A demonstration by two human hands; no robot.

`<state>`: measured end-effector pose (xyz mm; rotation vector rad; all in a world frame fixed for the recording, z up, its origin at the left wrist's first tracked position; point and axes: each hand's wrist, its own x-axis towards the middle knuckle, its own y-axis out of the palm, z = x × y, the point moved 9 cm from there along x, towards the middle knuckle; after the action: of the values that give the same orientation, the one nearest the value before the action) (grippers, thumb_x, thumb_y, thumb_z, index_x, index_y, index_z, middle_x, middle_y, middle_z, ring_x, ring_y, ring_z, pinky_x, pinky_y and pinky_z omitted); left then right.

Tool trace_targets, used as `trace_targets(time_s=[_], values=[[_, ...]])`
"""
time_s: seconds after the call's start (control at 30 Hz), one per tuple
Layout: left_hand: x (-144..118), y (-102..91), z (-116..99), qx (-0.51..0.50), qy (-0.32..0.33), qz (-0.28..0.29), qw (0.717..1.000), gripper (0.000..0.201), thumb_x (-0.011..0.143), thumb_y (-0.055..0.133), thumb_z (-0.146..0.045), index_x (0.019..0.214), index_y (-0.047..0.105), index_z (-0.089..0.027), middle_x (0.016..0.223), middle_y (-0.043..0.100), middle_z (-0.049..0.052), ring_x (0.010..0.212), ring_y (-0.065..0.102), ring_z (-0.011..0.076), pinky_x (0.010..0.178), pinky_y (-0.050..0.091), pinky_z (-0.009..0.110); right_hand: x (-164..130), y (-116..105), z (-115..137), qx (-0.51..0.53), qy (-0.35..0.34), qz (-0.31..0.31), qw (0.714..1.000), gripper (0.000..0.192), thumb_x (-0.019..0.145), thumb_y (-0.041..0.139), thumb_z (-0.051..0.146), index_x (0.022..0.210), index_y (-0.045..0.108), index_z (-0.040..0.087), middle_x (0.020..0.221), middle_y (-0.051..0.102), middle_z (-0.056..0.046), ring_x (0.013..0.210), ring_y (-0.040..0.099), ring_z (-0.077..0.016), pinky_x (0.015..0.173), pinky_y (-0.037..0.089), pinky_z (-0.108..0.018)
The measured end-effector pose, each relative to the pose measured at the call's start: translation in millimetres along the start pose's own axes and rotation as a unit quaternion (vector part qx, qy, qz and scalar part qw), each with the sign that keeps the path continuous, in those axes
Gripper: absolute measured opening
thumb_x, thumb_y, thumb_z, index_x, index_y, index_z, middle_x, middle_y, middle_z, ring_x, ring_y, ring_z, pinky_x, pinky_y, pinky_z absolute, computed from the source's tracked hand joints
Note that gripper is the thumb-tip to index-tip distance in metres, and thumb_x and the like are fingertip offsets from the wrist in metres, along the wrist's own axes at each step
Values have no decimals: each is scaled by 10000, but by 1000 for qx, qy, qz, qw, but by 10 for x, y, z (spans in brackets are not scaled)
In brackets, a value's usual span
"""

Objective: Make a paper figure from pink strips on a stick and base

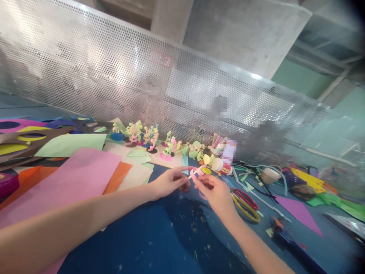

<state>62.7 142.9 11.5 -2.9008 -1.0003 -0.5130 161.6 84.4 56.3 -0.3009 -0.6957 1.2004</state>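
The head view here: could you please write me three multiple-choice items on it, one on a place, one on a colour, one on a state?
1. Where do the scissors lie?
A. right of the right hand
B. on the pink sheet
C. behind the mesh

2. What colour is the table?
A. white
B. blue
C. red

3. How is the pink strip held?
A. lying loose
B. between the fingers of both hands
C. by the left hand alone

A: the handles lie beside that wrist.
B: bare blue shows below the hands.
B: both hands pinch it.

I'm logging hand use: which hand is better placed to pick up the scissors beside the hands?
Probably the right hand: the scissors lie just beside its wrist. The left hand is farther off, though both pinch the pink paper strip.
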Motion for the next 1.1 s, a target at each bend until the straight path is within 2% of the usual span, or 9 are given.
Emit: trace_targets(time_s=[0.27, 0.43, 0.7, 1.1], values=[[-27, 21, -62, 4, 8, 12, 1000, 501, 799, 540, -324, 1248, 345, -220, 793, 606, 42, 705, 582, 152, 661, 462, 303, 14, 62, -33, 32, 24, 8, 999, 301, 731, 565, 457, 664, 607, 166, 595, 649, -29, 545, 604, -168, 495, 432, -235], [-26, 50, -92, 9, 12, 22, 1000, 371, 814, 512, -337, 1148, 416, -204, 764, 605, 34, 696, 589, 151, 665, 471, 309, 21, 69, -19, 25, 6, -9, 1000, 290, 723, 585, 441, 622, 612, 171, 551, 629, -10, 523, 581, -151, 523, 434, -232], [-28, -3, -79, -2, 9, -9, 1000, 361, 800, 539, -299, 1125, 412, -207, 739, 594, 16, 685, 595, 153, 673, 484, 328, 14, 141, -15, 85, -22, 26, 996, 208, 745, 587, 379, 751, 614, 172, 723, 673, -35, 650, 605, -167, 615, 460, -252], [-21, -45, -45, 1, 11, -26, 1000, 310, 814, 520, -321, 1080, 422, -195, 746, 592, 21, 652, 564, 127, 654, 462, 297, -23, 90, -26, 40, -31, -6, 999, 219, 748, 578, 390, 748, 606, 172, 701, 659, -36, 641, 607, -175, 611, 462, -268]])
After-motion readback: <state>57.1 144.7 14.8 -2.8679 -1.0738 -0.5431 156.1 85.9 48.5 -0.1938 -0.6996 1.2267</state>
